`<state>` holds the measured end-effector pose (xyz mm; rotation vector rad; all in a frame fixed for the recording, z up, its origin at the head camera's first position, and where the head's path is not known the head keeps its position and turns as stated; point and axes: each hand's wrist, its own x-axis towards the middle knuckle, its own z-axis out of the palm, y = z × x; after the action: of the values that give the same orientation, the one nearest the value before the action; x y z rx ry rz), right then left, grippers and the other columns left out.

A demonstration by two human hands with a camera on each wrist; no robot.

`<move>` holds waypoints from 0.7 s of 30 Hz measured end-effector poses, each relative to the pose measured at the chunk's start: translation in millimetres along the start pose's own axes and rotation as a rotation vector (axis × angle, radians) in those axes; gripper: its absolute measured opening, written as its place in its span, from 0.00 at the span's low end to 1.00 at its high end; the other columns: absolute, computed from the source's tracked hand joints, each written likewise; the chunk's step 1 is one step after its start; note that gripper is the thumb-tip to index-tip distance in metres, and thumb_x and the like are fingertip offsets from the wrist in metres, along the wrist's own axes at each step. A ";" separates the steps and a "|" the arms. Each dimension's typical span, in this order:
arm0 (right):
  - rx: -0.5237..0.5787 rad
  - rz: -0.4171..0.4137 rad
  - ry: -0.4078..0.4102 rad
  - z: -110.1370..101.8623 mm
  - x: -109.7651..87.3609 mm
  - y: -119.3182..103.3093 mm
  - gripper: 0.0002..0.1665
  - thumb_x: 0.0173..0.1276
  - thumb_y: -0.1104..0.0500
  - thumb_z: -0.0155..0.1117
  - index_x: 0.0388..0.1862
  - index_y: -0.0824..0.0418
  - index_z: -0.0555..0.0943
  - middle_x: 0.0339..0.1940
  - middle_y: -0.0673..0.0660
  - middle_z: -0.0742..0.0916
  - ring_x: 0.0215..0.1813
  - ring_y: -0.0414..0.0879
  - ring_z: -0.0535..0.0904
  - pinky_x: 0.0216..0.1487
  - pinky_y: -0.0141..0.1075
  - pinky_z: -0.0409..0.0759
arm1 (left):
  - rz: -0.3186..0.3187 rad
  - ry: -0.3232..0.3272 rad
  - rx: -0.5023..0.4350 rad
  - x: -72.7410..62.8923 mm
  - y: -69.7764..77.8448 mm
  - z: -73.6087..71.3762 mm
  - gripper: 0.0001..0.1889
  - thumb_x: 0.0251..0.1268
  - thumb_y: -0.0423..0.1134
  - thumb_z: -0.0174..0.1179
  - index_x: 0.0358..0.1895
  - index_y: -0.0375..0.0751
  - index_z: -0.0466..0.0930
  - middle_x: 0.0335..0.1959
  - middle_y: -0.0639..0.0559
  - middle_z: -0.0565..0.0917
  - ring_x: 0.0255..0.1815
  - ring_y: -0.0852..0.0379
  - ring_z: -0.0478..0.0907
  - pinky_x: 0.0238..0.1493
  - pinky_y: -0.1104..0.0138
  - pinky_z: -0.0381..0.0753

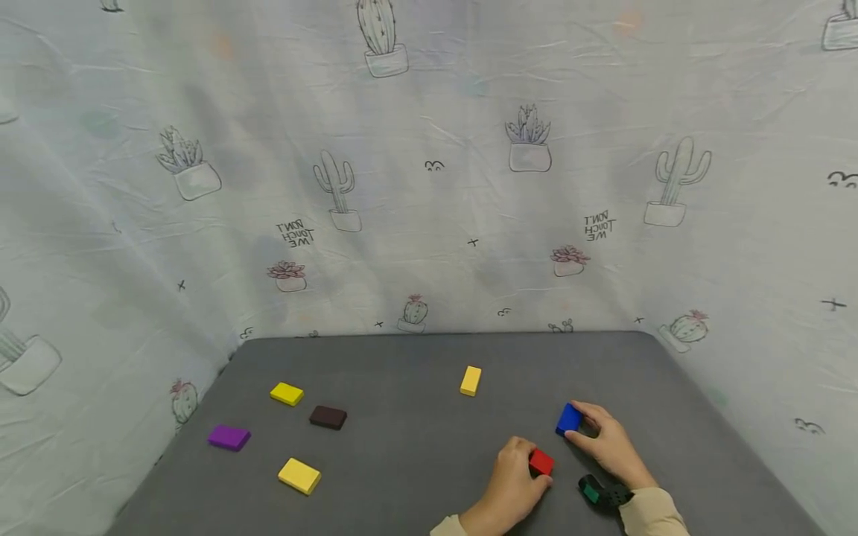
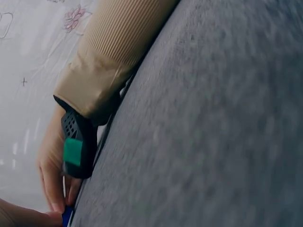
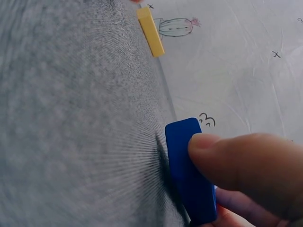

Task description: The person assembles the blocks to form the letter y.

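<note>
My left hand [image 1: 511,482] grips a small red block [image 1: 541,463] between thumb and fingers, low on the grey table right of centre. Just beyond it to the right, my right hand [image 1: 611,445] pinches a blue block [image 1: 568,420] by its edges. In the right wrist view the thumb presses one side of that blue block [image 3: 188,165], with fingers behind it. The left wrist view has my right hand [image 2: 52,163] at lower left, beside a sliver of blue; the red block is out of sight there.
One yellow block [image 1: 471,380] lies farther back near the middle. Toward the left are two more yellow blocks [image 1: 287,394], a dark brown block [image 1: 328,418] and a purple block [image 1: 229,438]. A black wrist device [image 1: 603,493] sits at my right wrist. Cactus-print cloth [image 1: 442,201] hangs behind the table.
</note>
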<state>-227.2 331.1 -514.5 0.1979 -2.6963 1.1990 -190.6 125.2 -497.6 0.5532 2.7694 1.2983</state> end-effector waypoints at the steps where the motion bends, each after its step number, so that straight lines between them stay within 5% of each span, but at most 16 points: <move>1: 0.001 0.005 -0.001 -0.2 -0.2 -0.6 0.36 0.60 0.56 0.69 0.63 0.73 0.70 0.60 0.72 0.75 0.61 0.67 0.73 0.58 0.54 0.73 | -0.003 0.005 0.001 0.6 -0.4 -1.3 0.21 0.46 0.38 0.74 0.44 0.35 0.81 0.36 0.56 0.76 0.37 0.66 0.74 0.38 0.73 0.78; 9: -0.039 0.058 -0.023 1.2 -2.2 -8.5 0.37 0.60 0.54 0.70 0.63 0.72 0.70 0.60 0.73 0.75 0.60 0.67 0.73 0.57 0.54 0.75 | 0.034 0.096 0.067 1.9 -11.0 -16.1 0.21 0.42 0.36 0.76 0.42 0.32 0.82 0.35 0.52 0.78 0.37 0.60 0.77 0.38 0.71 0.78; 21: 0.017 0.018 -0.021 14.2 -1.7 -25.4 0.37 0.60 0.54 0.70 0.63 0.71 0.71 0.60 0.70 0.76 0.60 0.65 0.75 0.57 0.51 0.75 | -0.029 0.150 0.036 0.1 -32.5 -46.4 0.23 0.41 0.34 0.76 0.43 0.30 0.81 0.37 0.47 0.80 0.37 0.54 0.77 0.37 0.66 0.79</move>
<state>-222.2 303.7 -505.8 0.1903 -2.7122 1.2315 -208.9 71.8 -491.9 0.4330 2.9140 1.3394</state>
